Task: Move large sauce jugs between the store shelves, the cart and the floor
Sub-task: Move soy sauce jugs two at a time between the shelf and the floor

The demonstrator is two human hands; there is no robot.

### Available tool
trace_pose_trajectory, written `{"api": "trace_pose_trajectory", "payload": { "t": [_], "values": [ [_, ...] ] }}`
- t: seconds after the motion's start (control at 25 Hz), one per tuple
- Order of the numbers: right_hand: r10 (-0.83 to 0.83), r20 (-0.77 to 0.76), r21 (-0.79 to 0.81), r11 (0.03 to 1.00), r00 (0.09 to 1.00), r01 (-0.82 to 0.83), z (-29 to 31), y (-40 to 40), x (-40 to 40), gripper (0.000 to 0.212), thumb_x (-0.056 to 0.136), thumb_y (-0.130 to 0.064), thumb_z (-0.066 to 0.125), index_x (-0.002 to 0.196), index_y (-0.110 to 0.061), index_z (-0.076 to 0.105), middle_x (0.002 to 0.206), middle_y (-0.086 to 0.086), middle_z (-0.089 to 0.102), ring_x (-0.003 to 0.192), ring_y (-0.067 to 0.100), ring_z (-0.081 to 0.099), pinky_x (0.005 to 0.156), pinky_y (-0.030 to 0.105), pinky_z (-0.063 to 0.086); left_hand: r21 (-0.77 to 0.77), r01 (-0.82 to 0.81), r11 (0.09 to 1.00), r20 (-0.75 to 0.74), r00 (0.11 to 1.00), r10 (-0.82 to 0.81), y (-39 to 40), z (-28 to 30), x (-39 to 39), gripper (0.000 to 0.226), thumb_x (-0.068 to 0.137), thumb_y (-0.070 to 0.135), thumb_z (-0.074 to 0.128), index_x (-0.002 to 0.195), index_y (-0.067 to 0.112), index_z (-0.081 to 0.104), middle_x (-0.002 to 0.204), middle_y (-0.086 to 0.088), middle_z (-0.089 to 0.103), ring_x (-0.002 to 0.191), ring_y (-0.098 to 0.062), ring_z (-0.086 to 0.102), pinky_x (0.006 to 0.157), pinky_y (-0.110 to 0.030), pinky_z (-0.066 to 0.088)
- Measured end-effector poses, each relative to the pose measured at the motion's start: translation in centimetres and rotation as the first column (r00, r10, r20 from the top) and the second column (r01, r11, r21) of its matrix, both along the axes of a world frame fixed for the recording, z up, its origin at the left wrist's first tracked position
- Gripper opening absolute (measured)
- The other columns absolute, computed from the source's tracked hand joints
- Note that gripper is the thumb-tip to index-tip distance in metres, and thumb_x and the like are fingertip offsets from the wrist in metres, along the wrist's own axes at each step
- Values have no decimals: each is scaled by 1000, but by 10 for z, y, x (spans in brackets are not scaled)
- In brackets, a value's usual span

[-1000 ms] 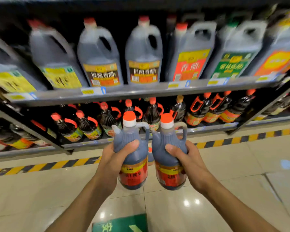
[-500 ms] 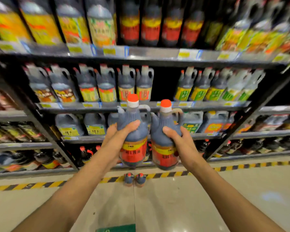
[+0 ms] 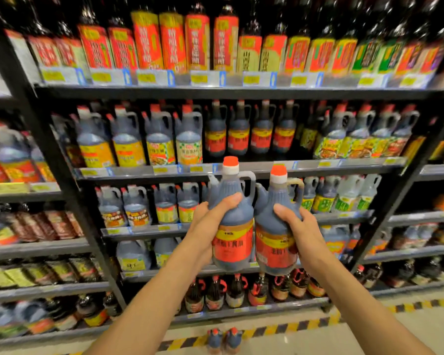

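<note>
1. Head view, aimed at the middle of the store shelves [image 3: 241, 91]: two sauce jugs held up side by side, touching or nearly so, in front of the shelf rows.
2. Left hand [image 3: 210, 226] wrapped round the shoulder of the left jug [image 3: 232, 226], thumb across the front; right hand [image 3: 301, 233] curled round the right jug [image 3: 274, 242] the same way — neither using the loop handles.
3. Changed just now: both jugs raised from low over the floor to the level of the middle shelf rows. Probably a lift toward a shelf slot, not a set-down.
4. Against the earlier frames: more upper shelving in sight, top row of red and yellow labels now showing; floor shrunk to a strip with the striped tape [image 3: 280, 326].
5. Two more jugs [image 3: 224, 340] standing on the floor below, between the forearms — likely next to go up.
6. No cart in sight; target slot not yet clear.
</note>
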State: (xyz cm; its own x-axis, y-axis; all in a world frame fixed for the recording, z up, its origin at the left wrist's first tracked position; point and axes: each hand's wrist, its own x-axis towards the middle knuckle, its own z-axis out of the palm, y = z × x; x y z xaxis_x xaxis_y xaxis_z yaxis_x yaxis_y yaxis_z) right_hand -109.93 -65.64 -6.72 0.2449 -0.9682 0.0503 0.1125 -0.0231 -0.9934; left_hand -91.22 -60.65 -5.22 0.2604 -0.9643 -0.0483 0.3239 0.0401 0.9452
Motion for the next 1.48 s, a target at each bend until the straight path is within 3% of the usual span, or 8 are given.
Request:
{"api": "trace_pose_trajectory", "payload": {
  "t": [0.2, 0.36, 0.56, 0.76, 0.88, 1.12, 1.32, 1.48],
  "values": [
    [-4, 10, 0, 1000, 1000, 4, 8, -26, 10, 42, 79, -41, 70, 113, -16, 71, 99, 4, 80, 89, 23, 77, 75, 35, 57, 69, 40, 997, 24, 999, -41, -25, 2, 7, 26, 86, 27, 76, 107, 13, 73, 91, -9, 80, 77, -23, 77, 67, -33, 60],
    [43, 9, 8, 999, 999, -43, 12, -78, 17, 31, 89, -38, 68, 114, -20, 71, 100, 2, 80, 88, 20, 77, 75, 35, 57, 119, 2, 993, 46, 999, -8, -73, 5, 14, 30, 86, 31, 75, 109, 11, 74, 93, -12, 80, 80, -26, 77, 69, -35, 60],
    [136, -10, 50, 990, 991, -135, 25, -167, 30, 35, 92, -42, 68, 118, -19, 71, 100, 4, 80, 89, 24, 78, 76, 39, 59, 176, -51, 983, 50, 998, 43, -150, 16, 25, 36, 84, 34, 77, 110, 9, 75, 97, -16, 79, 88, -33, 76, 79, -42, 61],
    [217, 10, 148, 965, 976, -216, 48, -250, 49, 37, 90, -41, 71, 114, -13, 74, 99, 11, 80, 90, 30, 77, 78, 42, 61, 234, -115, 966, 47, 993, 107, -218, 32, 39, 54, 63, 45, 86, 104, 12, 78, 100, -18, 78, 95, -39, 75, 96, -54, 56],
    [241, 25, 181, 953, 970, -241, 56, -286, 62, 38, 88, -41, 74, 111, -11, 76, 97, 12, 80, 89, 31, 77, 79, 41, 61, 239, -164, 957, 53, 986, 156, -251, 39, 52, 52, 62, 44, 86, 102, 11, 78, 97, -18, 78, 92, -39, 75, 92, -53, 58],
    [282, 1, 255, 927, 959, -273, 70, -328, 83, 45, 83, -46, 78, 106, -7, 77, 98, 19, 79, 96, 40, 75, 93, 55, 58, 279, -150, 948, 11, 988, 152, -291, 53, 73, 58, 56, 45, 87, 103, 12, 77, 99, -20, 78, 88, -37, 74, 87, -50, 59],
    [250, 29, 262, 932, 968, -249, 79, -341, 96, 44, 80, -47, 80, 106, -11, 76, 96, 17, 79, 92, 35, 76, 94, 53, 58, 269, -104, 958, -33, 993, 117, -305, 63, 87, 32, 73, 39, 83, 93, 14, 76, 90, -16, 78, 69, -30, 73, 73, -42, 60],
    [207, 70, 248, 944, 976, -218, 84, -345, 101, 35, 82, -42, 80, 102, -14, 75, 93, 15, 79, 90, 34, 76, 89, 49, 60, 223, -109, 969, -39, 992, 120, -314, 72, 94, 31, 76, 38, 83, 96, 15, 77, 98, -16, 79, 83, -32, 73, 86, -47, 59]
  ]
}}
